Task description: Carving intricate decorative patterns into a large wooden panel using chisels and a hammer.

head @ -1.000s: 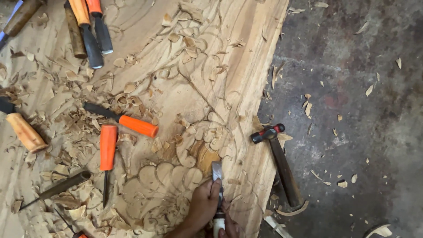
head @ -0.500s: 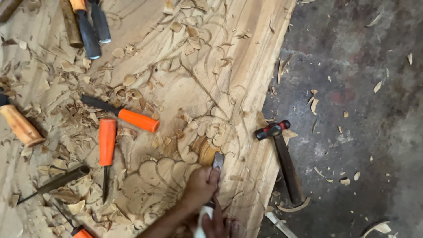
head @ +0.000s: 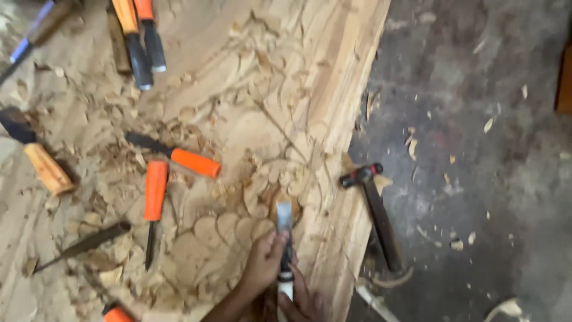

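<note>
Two hands on one chisel, near the panel's right edge

Much of the wooden panel [head: 238,71] already carries relief: rounded petals and leaf shapes show around my blade and run up toward the far edge. By my judgement the work is well along but not finished, since the cuts near the right edge look rough and loose shavings [head: 119,161] lie thick over the left half.

My left hand [head: 262,262] is closed around the chisel [head: 284,229], fingers wrapped near the blade, steering it. My right hand [head: 301,295] grips the handle lower down, at the near edge; it is partly cut off, yet the fingers look curled tight. The blade tip rests on the carving just inside the right edge.

Spare chisels with orange handles [head: 156,191] lie toward the left side. A hammer [head: 372,209] lies just beside the right edge, on the floor [head: 476,179].
</note>
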